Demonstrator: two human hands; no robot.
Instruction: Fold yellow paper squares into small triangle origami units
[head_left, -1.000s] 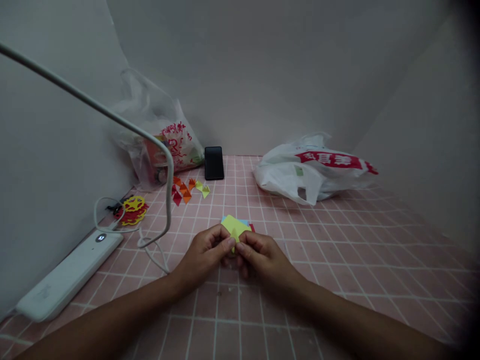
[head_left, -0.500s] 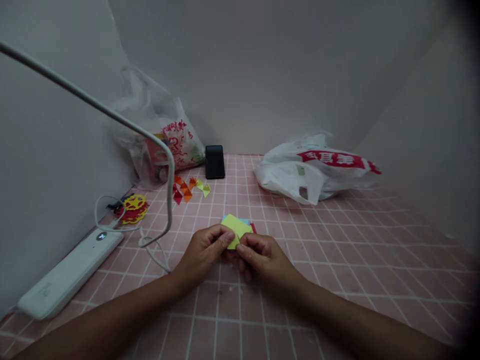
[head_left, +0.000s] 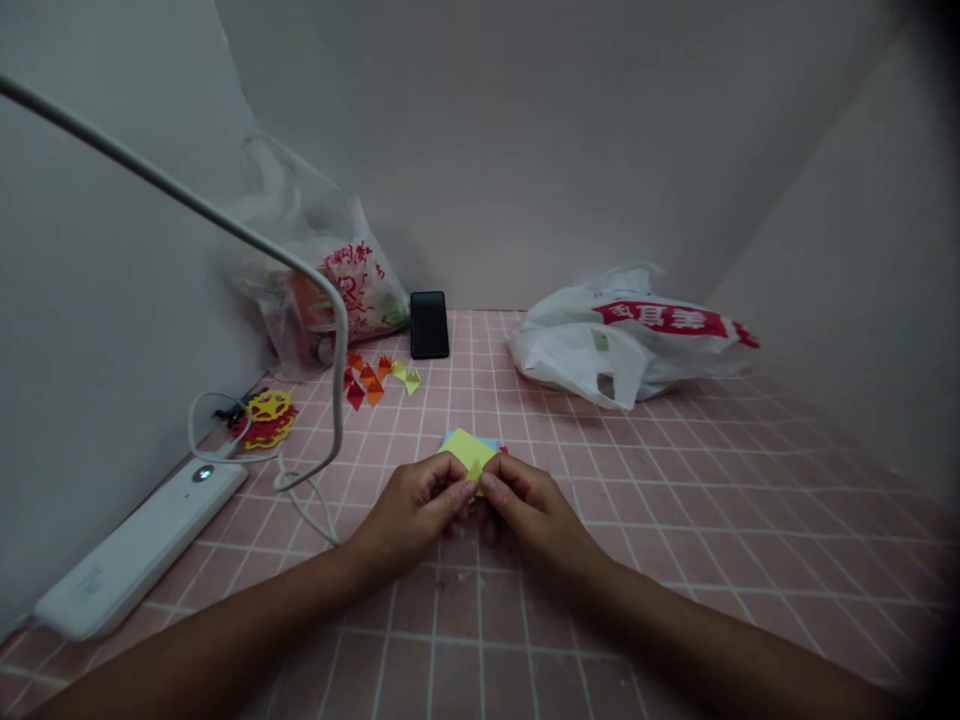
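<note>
Both hands meet low over the table, pinching a piece of yellow paper [head_left: 475,470] between thumbs and fingers. My left hand [head_left: 427,500] grips its left side and my right hand [head_left: 525,500] its right side, thumb tips almost touching. Part of the paper looks folded up, and the fingers hide its near edge. Just beyond the hands, a yellow sheet [head_left: 459,446] lies over a light blue sheet [head_left: 489,442], with a bit of red paper at the right. Farther off lie small folded paper pieces in red, orange [head_left: 369,378] and yellow [head_left: 407,376].
A black phone [head_left: 429,325] lies at the back, between a plastic bag with red print [head_left: 337,290] and a white bag [head_left: 600,345]. On the left are a white power strip [head_left: 142,550], a cable [head_left: 335,380] and yellow and red cut-out shapes [head_left: 264,420].
The thumbs have come closer together on the yellow paper. A part of it now stands folded between them, where it lay flatter before.
</note>
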